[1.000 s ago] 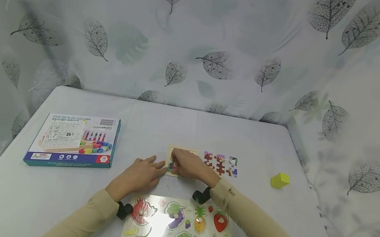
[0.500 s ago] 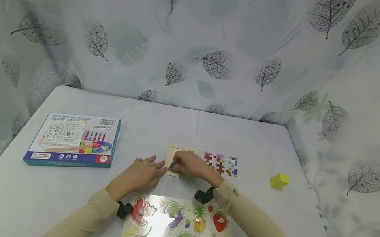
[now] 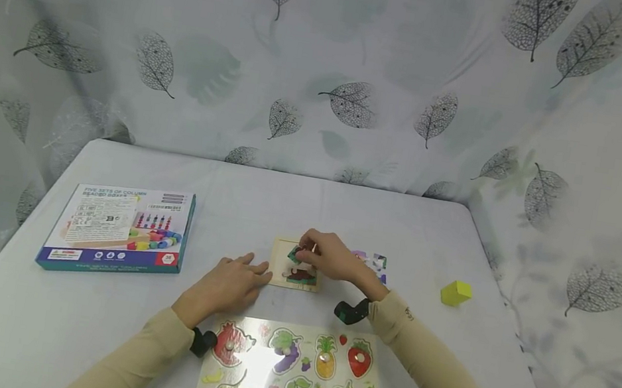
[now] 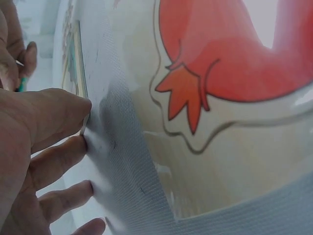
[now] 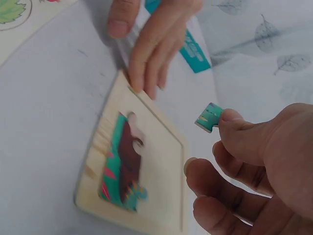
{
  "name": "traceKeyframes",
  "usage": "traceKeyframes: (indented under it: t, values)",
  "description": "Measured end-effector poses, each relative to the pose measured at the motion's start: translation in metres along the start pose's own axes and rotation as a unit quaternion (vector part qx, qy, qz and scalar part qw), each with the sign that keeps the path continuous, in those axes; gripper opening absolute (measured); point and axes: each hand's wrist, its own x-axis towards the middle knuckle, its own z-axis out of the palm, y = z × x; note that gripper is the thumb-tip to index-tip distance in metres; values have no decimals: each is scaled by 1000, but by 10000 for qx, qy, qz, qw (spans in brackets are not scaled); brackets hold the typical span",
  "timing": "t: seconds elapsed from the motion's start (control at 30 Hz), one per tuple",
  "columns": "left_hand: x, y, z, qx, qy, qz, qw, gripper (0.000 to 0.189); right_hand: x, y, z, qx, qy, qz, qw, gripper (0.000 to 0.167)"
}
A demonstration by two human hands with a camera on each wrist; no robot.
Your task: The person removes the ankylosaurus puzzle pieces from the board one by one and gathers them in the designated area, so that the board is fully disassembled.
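My right hand [image 3: 332, 255] pinches a small green jigsaw piece [image 5: 210, 117] between thumb and fingertip, above the wooden puzzle tray [image 3: 287, 244]. In the right wrist view the piece is held clear of the tray. Joined jigsaw pieces [image 5: 128, 161], brown and green, lie along the tray's near side; bare wood shows in the rest of the recess. My left hand [image 3: 226, 288] lies with its fingers spread on the table, fingertips at the tray's left edge. More loose pieces [image 3: 375, 264] lie right of the tray, partly hidden by my right hand.
Close to me lies a large fruit puzzle board [image 3: 292, 379] with glare on it. A boxed bead set [image 3: 119, 226] is on the left of the white-covered table [image 3: 249, 205]. A yellow-green block [image 3: 455, 293] stands at the right. Leaf-print cloth [image 3: 322, 41] hangs behind.
My right hand has lifted from the tray's near left corner and moved up and right with the green jigsaw piece, uncovering the pieces in the tray. My left hand stays put.
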Motion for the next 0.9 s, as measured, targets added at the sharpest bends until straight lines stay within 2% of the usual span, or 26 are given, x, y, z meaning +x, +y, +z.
traceKeyframes:
  t: [0.17,0.33,0.53,0.77,0.9]
  values:
    - [1,2,-1,-56,30,53,10000,39,-24,12,-21,35,375,267,9989,24]
    - [0,2,0,-4,98,41,9999,38,-46,24,-31,226,413,507,9976,22]
    - [-1,1,2,-9,170,56,9998,38,-62,36,-24,222,367,699,9966,19]
    - [0,0,3,9,144,-2,9999,38,-74,47,-7,-217,395,286,9986,20]
    - [0,1,2,35,133,-5,9999,38,-76,51,1,-453,563,329,9968,24]
